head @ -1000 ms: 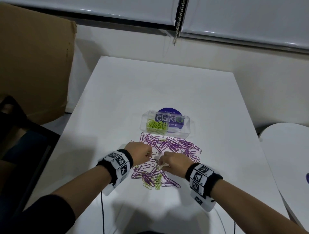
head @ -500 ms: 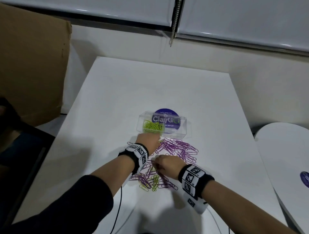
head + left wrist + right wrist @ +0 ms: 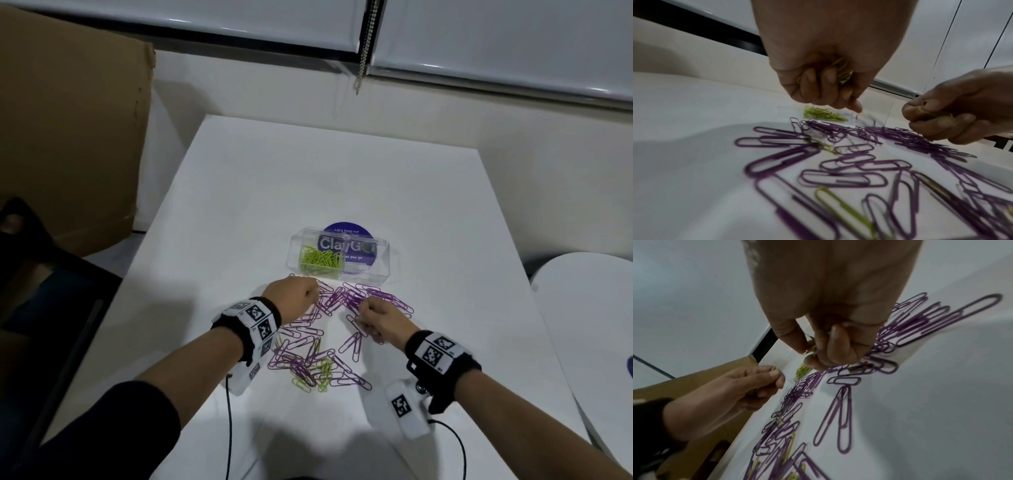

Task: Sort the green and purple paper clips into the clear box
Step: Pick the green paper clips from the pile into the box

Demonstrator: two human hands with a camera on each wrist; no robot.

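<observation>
Since half a second ago the left hand [image 3: 297, 298] has drawn back from the box [image 3: 339, 254] toward the near left edge of the clip pile, and the right hand [image 3: 379, 318] has shifted right, so the two now sit apart over the pile. Both forearms reach in from the near edge of the table [image 3: 239, 192], knuckles up, each wrist in a black band with square markers. Seen from the left wrist, the left hand's fingers are curled into the palm around a small bunch of green clips [image 3: 842, 71]. The right hand's thumb and curled fingers likewise pinch green clips [image 3: 812, 348], low over the purple clips [image 3: 346, 298]. Purple clips lie scattered on the white table just this side of the box, thinning toward a nearer cluster where a few green ones [image 3: 323, 371] are mixed in. The clear box stands beyond the pile on a round purple sticker [image 3: 356, 240]; its left compartment holds a heap of green clips [image 3: 320, 258], and its right shows none. Brown cardboard [image 3: 68, 130] leans at the left, white blinds [image 3: 479, 41] with a bead chain hang behind, and a second white table [image 3: 589, 308] stands at the right.
</observation>
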